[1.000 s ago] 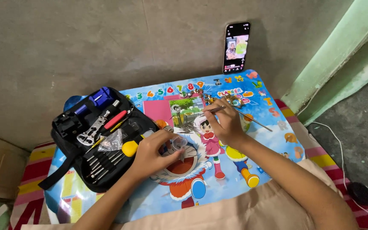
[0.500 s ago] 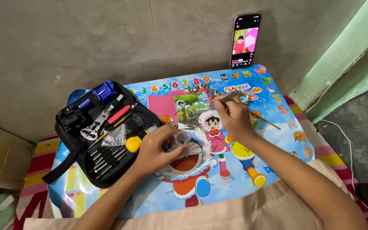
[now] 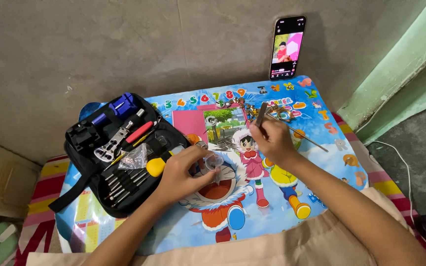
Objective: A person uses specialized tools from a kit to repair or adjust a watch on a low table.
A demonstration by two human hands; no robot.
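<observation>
An open black tool case (image 3: 119, 157) lies at the left of the cartoon-printed table (image 3: 321, 162). It contains a row of slim screwdrivers, a red-handled tool, a blue tool, a metal wrench-like tool and a yellow-handled tool. The left hand (image 3: 183, 172) rests on the table just right of the case, fingers curled closed around a small clear round part (image 3: 215, 161). The right hand (image 3: 271, 140) pinches metal tweezers (image 3: 262, 113), tips raised. A phone (image 3: 287, 48) leans against the wall.
</observation>
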